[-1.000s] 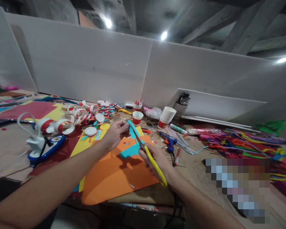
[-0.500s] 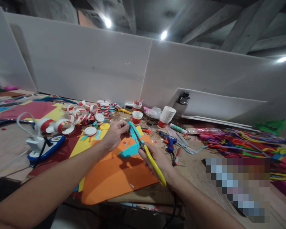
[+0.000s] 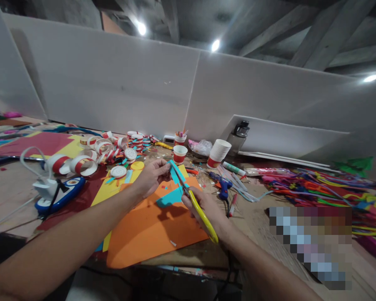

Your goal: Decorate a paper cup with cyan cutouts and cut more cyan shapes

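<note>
Between the fingertips of my left hand (image 3: 153,177) is a narrow piece of blue paper (image 3: 174,170). My right hand (image 3: 203,205) grips yellow-handled scissors (image 3: 205,219), whose blades point up and left against that paper; how far the blades are apart is too small to tell. Below them, another blue paper piece (image 3: 169,197) lies on a large orange sheet (image 3: 153,234). Yellow paper (image 3: 98,198) shows from under the orange sheet on the left. A white paper disc with colored tabs (image 3: 118,171) rests beside my left forearm.
Behind my hands stand a red-and-white paper cup (image 3: 179,154) and a cup stack (image 3: 218,154). A blue glue gun (image 3: 224,188) and a red marker (image 3: 233,205) lie to the right, near bundled pipe cleaners (image 3: 313,190). A blue power strip (image 3: 61,195) sits left, near cut cup rings (image 3: 84,166).
Both hands keep nearly the same place, with the scissors still at the blue paper. The view has shifted very slightly.
</note>
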Demonstrator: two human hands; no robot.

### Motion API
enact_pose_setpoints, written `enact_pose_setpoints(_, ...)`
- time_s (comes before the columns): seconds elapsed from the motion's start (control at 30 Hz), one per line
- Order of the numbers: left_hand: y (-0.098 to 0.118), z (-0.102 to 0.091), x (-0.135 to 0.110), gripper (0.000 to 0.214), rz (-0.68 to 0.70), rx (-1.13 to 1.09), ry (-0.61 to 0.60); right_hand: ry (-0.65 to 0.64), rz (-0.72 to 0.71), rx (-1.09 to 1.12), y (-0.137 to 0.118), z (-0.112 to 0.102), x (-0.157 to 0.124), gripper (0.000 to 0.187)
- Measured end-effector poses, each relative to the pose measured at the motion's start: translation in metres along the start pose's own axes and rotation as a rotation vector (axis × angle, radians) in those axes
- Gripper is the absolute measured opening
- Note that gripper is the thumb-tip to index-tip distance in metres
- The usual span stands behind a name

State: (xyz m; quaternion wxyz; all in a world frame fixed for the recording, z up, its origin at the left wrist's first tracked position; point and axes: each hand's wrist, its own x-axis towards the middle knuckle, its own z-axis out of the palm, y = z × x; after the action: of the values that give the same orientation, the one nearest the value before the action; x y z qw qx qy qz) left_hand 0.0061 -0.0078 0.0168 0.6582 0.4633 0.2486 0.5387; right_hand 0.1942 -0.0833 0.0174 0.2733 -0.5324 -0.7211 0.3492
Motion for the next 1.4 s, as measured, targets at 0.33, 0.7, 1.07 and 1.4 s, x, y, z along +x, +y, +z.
enact_pose_setpoints(0.33, -0.006, -0.004, 0.0, 0.025, -0.091, -0.008, 0.043, -0.067, 0.161, 0.066, -0.007, 0.001, 0.001, 0.029)
enact_pose_setpoints(0.7, -0.019, -0.011, 0.003, 0.011, -0.257, -0.025, 0.16, -0.101, 0.282, 0.211, -0.008, -0.001, -0.002, 0.036)
enact_pose_setpoints(1.07, -0.02, -0.029, 0.015, 0.01, -0.298, 0.184, 0.185, 0.106, 0.232, 0.256, 0.006, -0.006, 0.009, 0.038)
enact_pose_setpoints(1.4, -0.023, -0.035, 0.017, 0.02, -0.307, 0.256, 0.134, 0.208, 0.094, 0.102, 0.016, -0.011, 0.015, 0.03)
